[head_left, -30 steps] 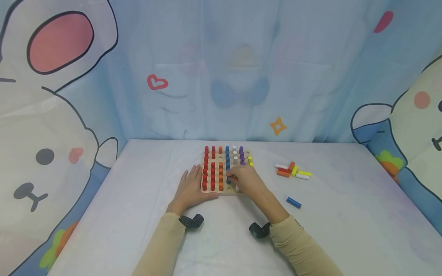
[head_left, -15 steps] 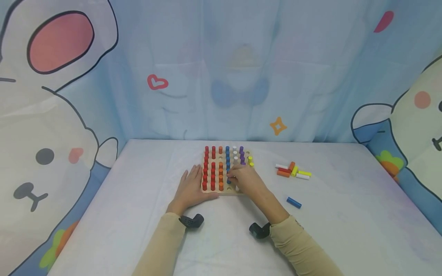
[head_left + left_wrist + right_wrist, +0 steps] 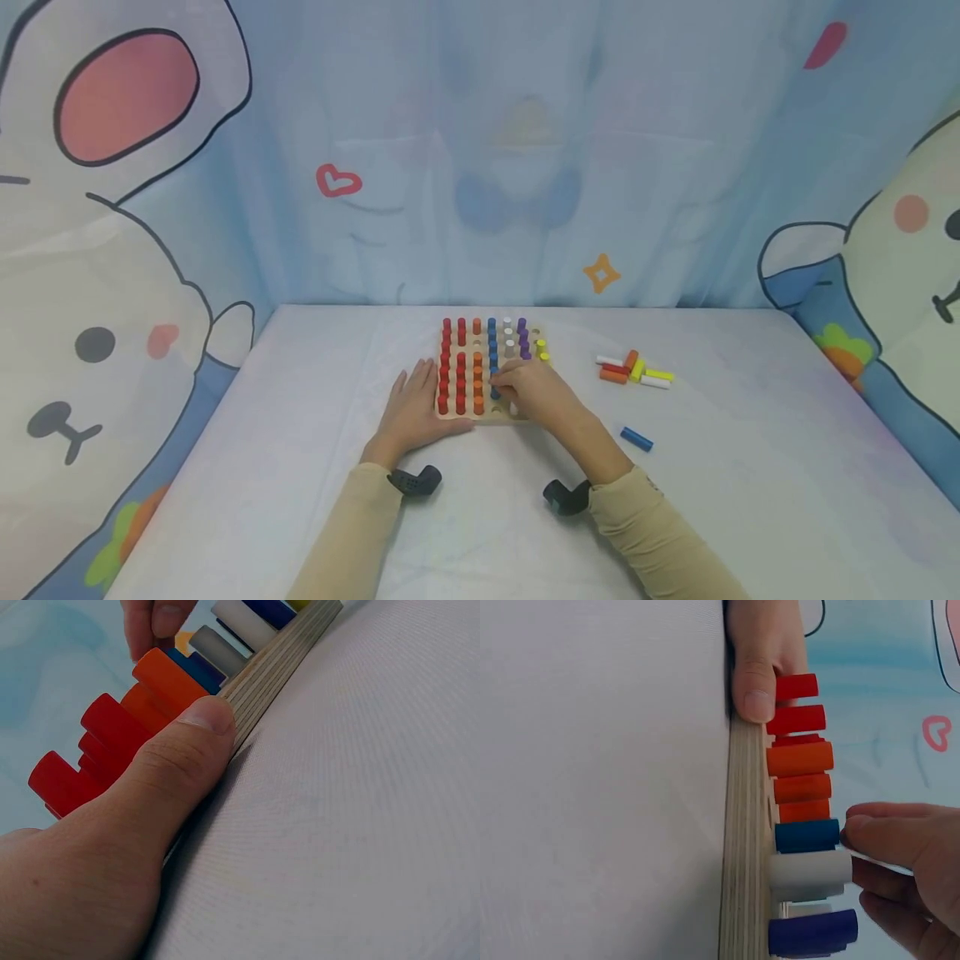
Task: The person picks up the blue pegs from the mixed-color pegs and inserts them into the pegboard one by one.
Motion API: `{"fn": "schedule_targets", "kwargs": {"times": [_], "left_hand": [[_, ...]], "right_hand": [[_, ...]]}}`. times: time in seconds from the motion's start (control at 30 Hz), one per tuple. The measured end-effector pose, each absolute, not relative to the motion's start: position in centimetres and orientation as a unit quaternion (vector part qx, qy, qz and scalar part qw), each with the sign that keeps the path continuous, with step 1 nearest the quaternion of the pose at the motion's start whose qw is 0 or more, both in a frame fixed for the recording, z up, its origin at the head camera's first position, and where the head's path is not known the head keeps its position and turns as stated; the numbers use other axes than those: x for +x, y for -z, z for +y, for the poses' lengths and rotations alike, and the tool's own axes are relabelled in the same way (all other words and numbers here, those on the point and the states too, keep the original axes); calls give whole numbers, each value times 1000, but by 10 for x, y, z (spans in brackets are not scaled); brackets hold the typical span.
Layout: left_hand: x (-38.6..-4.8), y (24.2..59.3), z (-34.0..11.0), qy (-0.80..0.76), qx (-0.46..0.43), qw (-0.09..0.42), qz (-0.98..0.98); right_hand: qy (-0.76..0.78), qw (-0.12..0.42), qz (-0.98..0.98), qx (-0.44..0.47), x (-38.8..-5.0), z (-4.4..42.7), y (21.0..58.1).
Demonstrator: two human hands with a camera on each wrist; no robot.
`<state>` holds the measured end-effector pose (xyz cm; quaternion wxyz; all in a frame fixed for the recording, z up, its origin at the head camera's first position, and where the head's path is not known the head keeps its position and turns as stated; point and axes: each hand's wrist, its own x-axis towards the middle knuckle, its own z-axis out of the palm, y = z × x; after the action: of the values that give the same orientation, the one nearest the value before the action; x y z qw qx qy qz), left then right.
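Observation:
A wooden pegboard [image 3: 491, 422] stands on the table, filled with upright pegs in colour columns. My left hand [image 3: 412, 410] lies along its left side, fingers spread against the edge. In the left wrist view the thumb [image 3: 180, 754] presses on the near corner, beside red and orange pegs. My right hand [image 3: 542, 390] is over the board's right half, with thumb and forefinger pinched together at the top of a blue peg [image 3: 495, 394]. The right wrist view has those fingertips [image 3: 853, 829] at a blue peg's [image 3: 808, 835] upper end. The hand hides some pegs beneath it.
Right of the board lies a loose group of pegs, among them white [image 3: 656, 382], yellow [image 3: 660, 375] and orange [image 3: 612, 377] ones. A single blue peg [image 3: 637, 439] lies nearer the right forearm. A patterned curtain [image 3: 517, 150] hangs behind the table.
The head view has shifted very slightly. Both hands keep their places, and the right fingers stay at the blue column. The loose pegs have not moved.

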<state>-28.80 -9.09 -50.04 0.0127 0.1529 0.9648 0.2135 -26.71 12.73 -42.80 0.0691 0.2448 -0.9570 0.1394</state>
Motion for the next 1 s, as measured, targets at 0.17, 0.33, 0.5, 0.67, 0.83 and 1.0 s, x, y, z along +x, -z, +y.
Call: {"fn": "schedule_targets", "kwargs": {"times": [0.17,0.33,0.5,0.67,0.83,1.0], "left_hand": [[-287,503,-91,-215,152,10,965],[-287,502,-90,-217,152,9,964],[-287,501,-91,-217,150,12,965],[-286,501,-91,-213,149,16,965],[-285,500,-91,-216,149,14,965],[-285,500,-90,-217,150,16,964]], "right_hand": [[-149,91,-953,247,-266,139,418],[-164,99,-957,216,-264,161,404],[-173,71,-966,180,-262,189,392],[-176,39,-970,162,-260,215,383],[-179,-7,-974,139,-255,237,377],[-191,-62,-972,119,-248,253,375]]}}
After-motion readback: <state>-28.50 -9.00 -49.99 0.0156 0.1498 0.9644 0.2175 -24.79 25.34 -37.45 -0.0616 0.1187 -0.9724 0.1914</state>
